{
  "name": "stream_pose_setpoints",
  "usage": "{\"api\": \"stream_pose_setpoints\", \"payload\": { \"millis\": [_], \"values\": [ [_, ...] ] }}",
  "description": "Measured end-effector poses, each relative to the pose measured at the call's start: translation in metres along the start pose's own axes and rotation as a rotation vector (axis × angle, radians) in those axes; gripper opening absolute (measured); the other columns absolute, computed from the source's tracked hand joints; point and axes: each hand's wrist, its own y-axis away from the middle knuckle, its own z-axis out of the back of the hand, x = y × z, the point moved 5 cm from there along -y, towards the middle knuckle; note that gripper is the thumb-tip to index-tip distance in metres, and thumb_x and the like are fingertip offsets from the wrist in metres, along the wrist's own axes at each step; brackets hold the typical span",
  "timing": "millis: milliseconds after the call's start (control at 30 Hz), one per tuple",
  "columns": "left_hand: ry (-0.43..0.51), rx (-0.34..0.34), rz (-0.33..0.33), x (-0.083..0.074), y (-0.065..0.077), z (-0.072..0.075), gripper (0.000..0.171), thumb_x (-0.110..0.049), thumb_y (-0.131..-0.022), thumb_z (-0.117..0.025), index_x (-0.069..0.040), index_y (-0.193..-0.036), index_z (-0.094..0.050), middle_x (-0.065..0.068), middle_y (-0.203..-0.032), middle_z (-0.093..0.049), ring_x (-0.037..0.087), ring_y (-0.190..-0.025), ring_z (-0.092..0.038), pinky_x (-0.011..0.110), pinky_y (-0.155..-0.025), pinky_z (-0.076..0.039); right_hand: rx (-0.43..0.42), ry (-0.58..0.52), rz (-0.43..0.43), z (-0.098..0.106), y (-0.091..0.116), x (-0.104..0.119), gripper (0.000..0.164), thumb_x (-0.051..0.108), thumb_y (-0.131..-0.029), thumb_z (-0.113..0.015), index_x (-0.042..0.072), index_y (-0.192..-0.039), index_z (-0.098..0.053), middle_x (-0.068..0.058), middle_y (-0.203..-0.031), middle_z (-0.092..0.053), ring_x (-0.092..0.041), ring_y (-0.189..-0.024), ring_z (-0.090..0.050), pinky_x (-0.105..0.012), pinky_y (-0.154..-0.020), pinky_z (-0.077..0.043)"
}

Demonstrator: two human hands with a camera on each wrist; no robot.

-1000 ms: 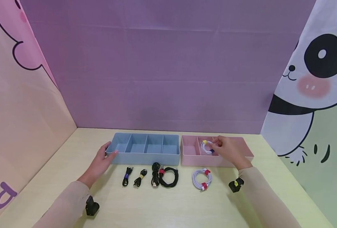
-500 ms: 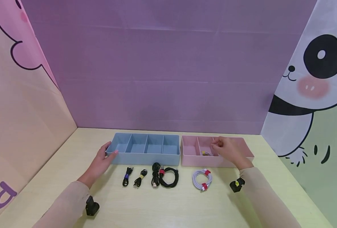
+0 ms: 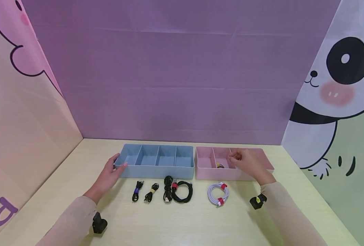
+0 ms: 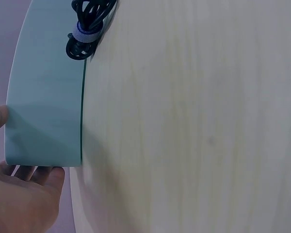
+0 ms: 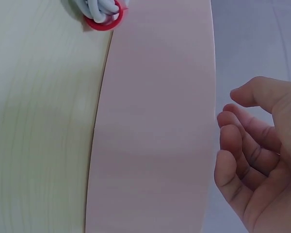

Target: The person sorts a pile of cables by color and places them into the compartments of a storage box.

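Left hand (image 3: 109,172) grips a blue plastic box (image 3: 158,172); right hand (image 3: 248,163) curls loosely, holding nothing. Near the tabletop's (image 3: 151,223) far edge, a looped cable (image 3: 221,166) in a pink plastic box (image 3: 216,173) seems light, bendy: pinch its yellow band (image 3: 218,165)

head: above, forward-down | left wrist: close, shares blue box (image 4: 43,97) | right wrist: close, shares pink box (image 5: 155,111)

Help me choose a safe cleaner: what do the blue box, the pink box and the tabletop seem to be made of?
Blue box: probably moulded plastic, matte; its walls are smooth and evenly coloured.
Pink box: likely plastic too, matte, with a plain, grainless front wall.
Tabletop: wood or wood-look laminate, pale with fine grain streaks; I can't tell which.
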Motion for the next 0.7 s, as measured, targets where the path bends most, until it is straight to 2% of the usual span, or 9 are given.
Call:
{"api": "stream_pose_setpoints", "payload": {
  "millis": [467, 700],
  "values": [
    [0.02, 0.003, -0.013, 0.004, -0.003, -0.001, 0.079, -0.036, -0.108, -0.044, 0.004, -0.157, 0.003, 0.034, -0.16, -0.002, 0.054, -0.143, -0.015, 0.065, -0.111, -0.028, -0.035, 0.015, 0.009, 0.0, 0.008, 0.001, 0.011, 0.009, -0.094, -0.067, 0.001, -0.1, -0.071, -0.005, -0.085, -0.063, -0.02, -0.076, -0.055, -0.03, -0.065, -0.052],
    [0.029, 0.004, -0.013, 0.005, -0.003, -0.002, 0.082, -0.04, -0.108, -0.044, 0.003, -0.158, 0.003, 0.033, -0.16, -0.002, 0.054, -0.143, -0.015, 0.065, -0.111, -0.027, -0.038, 0.009, 0.032, 0.0, 0.013, 0.007, 0.011, 0.006, -0.092, -0.067, -0.001, -0.1, -0.071, -0.004, -0.084, -0.062, -0.019, -0.076, -0.055, -0.029, -0.066, -0.051]
  ]
}}
